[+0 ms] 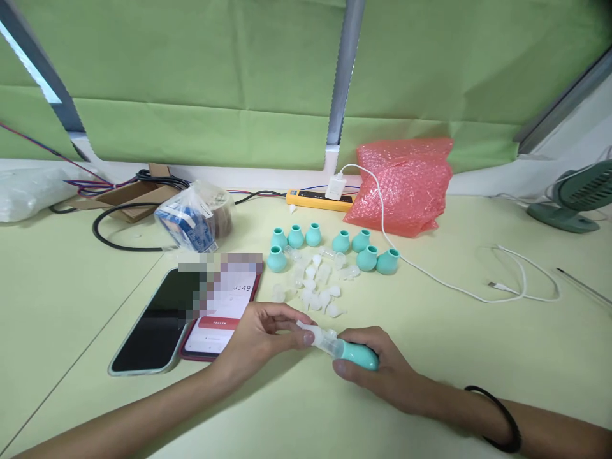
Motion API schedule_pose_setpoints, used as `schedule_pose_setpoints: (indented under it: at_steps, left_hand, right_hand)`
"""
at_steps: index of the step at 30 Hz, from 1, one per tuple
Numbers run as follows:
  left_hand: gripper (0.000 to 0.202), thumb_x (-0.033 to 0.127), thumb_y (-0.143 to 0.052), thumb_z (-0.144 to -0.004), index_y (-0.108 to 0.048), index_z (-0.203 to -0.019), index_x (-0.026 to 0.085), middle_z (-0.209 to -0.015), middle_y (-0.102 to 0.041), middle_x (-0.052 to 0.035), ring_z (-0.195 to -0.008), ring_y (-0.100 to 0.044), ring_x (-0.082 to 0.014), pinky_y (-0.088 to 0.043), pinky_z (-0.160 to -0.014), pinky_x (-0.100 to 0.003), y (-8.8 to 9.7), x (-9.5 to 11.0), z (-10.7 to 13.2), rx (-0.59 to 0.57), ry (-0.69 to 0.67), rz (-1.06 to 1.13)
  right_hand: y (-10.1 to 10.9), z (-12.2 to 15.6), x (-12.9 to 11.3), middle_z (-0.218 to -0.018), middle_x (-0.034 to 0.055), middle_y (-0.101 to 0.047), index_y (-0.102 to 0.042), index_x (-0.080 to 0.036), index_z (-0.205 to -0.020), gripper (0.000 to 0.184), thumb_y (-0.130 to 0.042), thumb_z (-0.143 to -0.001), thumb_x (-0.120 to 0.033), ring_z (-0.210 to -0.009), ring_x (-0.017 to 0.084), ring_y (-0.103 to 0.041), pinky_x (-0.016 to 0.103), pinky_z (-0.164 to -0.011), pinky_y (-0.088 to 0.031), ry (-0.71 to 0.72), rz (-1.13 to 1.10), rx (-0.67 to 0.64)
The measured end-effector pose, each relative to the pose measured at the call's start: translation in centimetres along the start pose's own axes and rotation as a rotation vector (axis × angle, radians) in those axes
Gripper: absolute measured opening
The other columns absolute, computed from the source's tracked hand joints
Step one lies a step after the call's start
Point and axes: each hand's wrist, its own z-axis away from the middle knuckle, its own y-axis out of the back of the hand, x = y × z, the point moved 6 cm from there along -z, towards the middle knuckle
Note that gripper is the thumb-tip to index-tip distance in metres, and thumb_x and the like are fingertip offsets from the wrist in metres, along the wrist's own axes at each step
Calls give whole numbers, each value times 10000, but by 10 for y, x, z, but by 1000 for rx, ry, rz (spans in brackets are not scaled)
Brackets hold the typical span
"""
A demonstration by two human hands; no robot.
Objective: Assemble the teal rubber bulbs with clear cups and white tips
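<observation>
My right hand is wrapped round a teal rubber bulb, which lies on its side with its neck towards the left. A clear plastic tube joins the bulb's neck. At the tube's far end is a soft white tip, pinched between the thumb and fingers of my left hand. Together they look like a bulb nasal aspirator. Just beyond my hands lie several loose white tips and clear tube pieces. Several more teal bulbs stand upright around them, openings up.
Two phones, one dark and one lit, lie beside my left forearm. Behind are a bagged blue box, a yellow power strip and red bubble wrap. A white cable crosses the right side, near a green fan.
</observation>
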Motion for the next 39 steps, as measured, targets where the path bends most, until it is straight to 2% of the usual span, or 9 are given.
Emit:
schedule_pose_setpoints:
  at_steps: [6, 13, 19, 22, 26, 29, 33, 39]
  left_hand:
    - [106, 189, -695, -617, -652, -700, 139, -687, -676, -18, -612, -599, -105, -482, -603, -196, -1, -4, 0, 8, -4, 54]
    - [114, 205, -691, -617, -607, -632, 130, -635, -655, -9, -573, -595, -110, -477, -593, -223, -2, -9, 0, 15, 33, 82]
    - [145, 197, -660, -662, -543, -609, 131, -626, -628, 3, -569, -559, -90, -435, -573, -204, -5, -7, 2, 2, -63, 66]
    - [152, 192, -668, -652, -532, -626, 130, -673, -621, 0, -599, -549, -92, -429, -575, -206, -6, -6, 4, 6, -92, 63]
    - [180, 201, -665, -656, -515, -589, 129, -581, -598, 13, -558, -530, -86, -410, -552, -197, -7, -4, 7, 44, -79, 36]
    - [199, 214, -654, -677, -503, -575, 132, -544, -606, 16, -546, -548, -83, -419, -557, -187, -8, -7, 10, 80, -27, 86]
    - [199, 223, -659, -676, -510, -578, 133, -590, -625, 12, -569, -584, -93, -456, -581, -191, -12, -12, 15, 113, 31, 190]
    - [166, 174, -667, -654, -539, -556, 131, -555, -585, 25, -540, -562, -85, -444, -547, -180, -16, 0, 24, 137, -131, 183]
  right_hand:
    - [2, 2, -5, -562, -20, -408, -511, -162, -626, 263, -487, -750, -393, -549, 102, -386, 194, -475, -342, 81, 165, 49]
    - [0, 2, -15, -516, -36, -380, -462, -167, -581, 241, -477, -755, -333, -483, 84, -347, 200, -467, -327, 182, 244, 69]
    - [-1, 8, -22, -526, -18, -450, -471, -174, -603, 189, -461, -759, -280, -489, 96, -400, 213, -500, -354, 336, 335, 153]
    - [-1, 10, -23, -559, -8, -496, -480, -176, -652, 129, -460, -756, -249, -512, 105, -450, 220, -525, -369, 380, 401, 182]
    - [-2, 11, -25, -589, -13, -514, -479, -173, -745, 54, -466, -754, -225, -513, 103, -469, 219, -510, -348, 404, 531, 192]
    - [-4, 14, -28, -612, -6, -518, -476, -170, -793, 67, -451, -769, -227, -516, 108, -471, 226, -499, -333, 483, 632, 210]
    - [-4, 18, -32, -634, 2, -525, -464, -162, -913, 147, -441, -784, -227, -534, 121, -484, 235, -494, -321, 525, 679, 246]
    - [-6, 23, -40, -613, -6, -517, -441, -171, -816, 54, -423, -803, -220, -517, 111, -469, 230, -504, -347, 504, 587, 186]
